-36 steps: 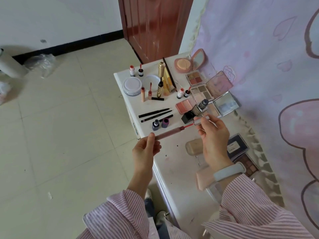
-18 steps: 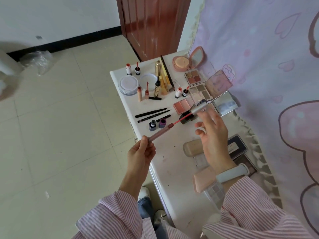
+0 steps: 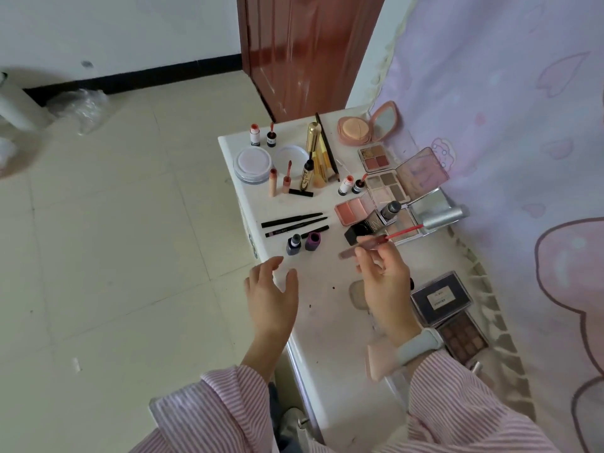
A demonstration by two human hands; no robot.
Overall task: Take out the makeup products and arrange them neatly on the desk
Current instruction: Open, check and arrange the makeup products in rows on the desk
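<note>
My right hand (image 3: 384,282) grips a mauve lip gloss tube (image 3: 361,246) over the middle of the white desk (image 3: 330,338). A red wand with a silver cap (image 3: 443,218) sticks out of the tube's far end, pointing right over the open palettes. My left hand (image 3: 271,289) hovers at the desk's left edge, fingers spread, holding nothing. Laid out at the back are a pink compact (image 3: 356,130), eyeshadow palettes (image 3: 387,188), a blush (image 3: 353,210), black pencils (image 3: 294,222), a gold mascara (image 3: 313,138) and small bottles (image 3: 294,245).
A dark boxed palette (image 3: 441,299) and a brown palette (image 3: 464,338) lie at the right, near a pink case (image 3: 379,358) by my wrist. A lilac curtain (image 3: 506,125) hangs along the right. A brown door (image 3: 307,50) stands behind; tiled floor lies left.
My left hand has let go of the tube and opened. My right hand has shifted from the silver cap to the tube, and the wand now points right.
</note>
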